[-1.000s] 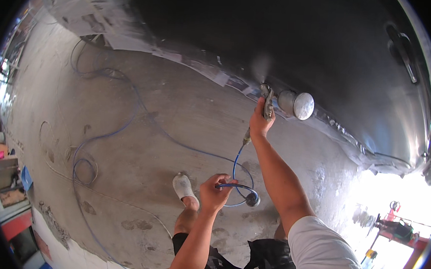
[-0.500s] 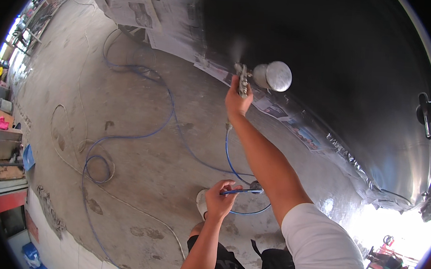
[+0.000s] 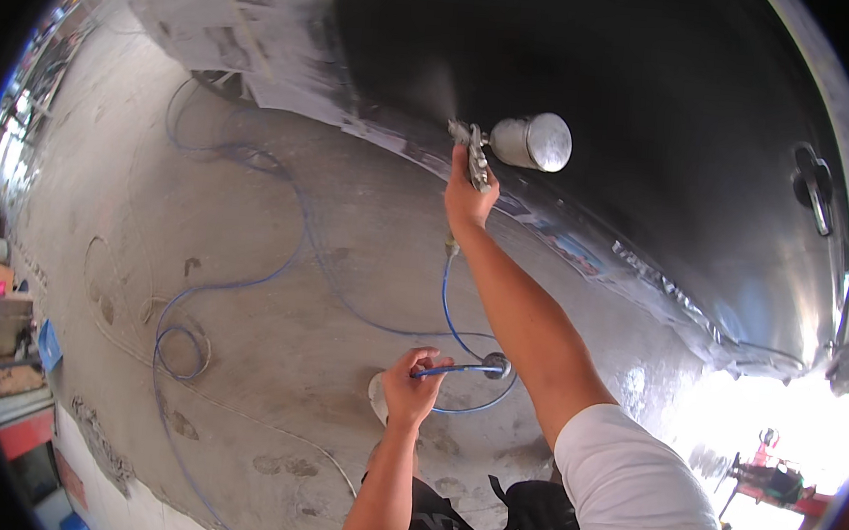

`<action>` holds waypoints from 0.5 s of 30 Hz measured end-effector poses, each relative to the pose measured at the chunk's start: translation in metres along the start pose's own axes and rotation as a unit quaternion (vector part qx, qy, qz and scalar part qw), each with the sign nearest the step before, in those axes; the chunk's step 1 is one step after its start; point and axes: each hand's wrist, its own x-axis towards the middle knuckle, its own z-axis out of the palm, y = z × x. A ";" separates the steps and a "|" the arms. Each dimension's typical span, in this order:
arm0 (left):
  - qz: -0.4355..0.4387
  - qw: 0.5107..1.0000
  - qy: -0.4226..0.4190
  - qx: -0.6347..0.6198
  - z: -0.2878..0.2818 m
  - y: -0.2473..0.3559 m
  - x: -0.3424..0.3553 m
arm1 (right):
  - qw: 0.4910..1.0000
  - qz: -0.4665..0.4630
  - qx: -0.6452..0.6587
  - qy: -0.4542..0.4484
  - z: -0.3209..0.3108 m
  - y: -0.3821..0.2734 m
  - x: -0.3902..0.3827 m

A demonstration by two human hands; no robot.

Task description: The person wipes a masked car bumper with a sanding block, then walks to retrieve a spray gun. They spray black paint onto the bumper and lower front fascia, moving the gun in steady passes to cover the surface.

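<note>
My right hand is closed round the handle of a metal spray gun, its silver cup tilted on its side toward the right. A faint mist leaves the nozzle, close to a glossy black car door panel. Lower down, my left hand grips a blue air hose between thumb and fingers. This hose passes a round dark fitting beside my right forearm, and a blue length climbs to the base of the gun.
Newspaper masking covers the car left of and below the black panel. A door handle is at the right. Loops of blue hose and a pale cord lie across the concrete floor. Cluttered benches line the far left.
The view has shifted, so the car and floor sit further left. Against the panel, the spray gun has moved rightward, still misting. My left hand keeps its grip on the hose.
</note>
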 end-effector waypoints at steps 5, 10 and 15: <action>0.030 0.993 -0.100 0.051 0.066 0.038 -0.032 | 0.998 0.041 -0.004 0.049 -0.150 0.043 0.019; 0.089 0.978 -0.164 0.094 0.147 0.073 -0.086 | 0.991 0.092 -0.047 0.087 -0.306 0.058 0.030; 0.121 0.956 -0.227 0.137 0.229 0.091 -0.175 | 0.986 0.118 -0.005 0.118 -0.466 0.074 0.031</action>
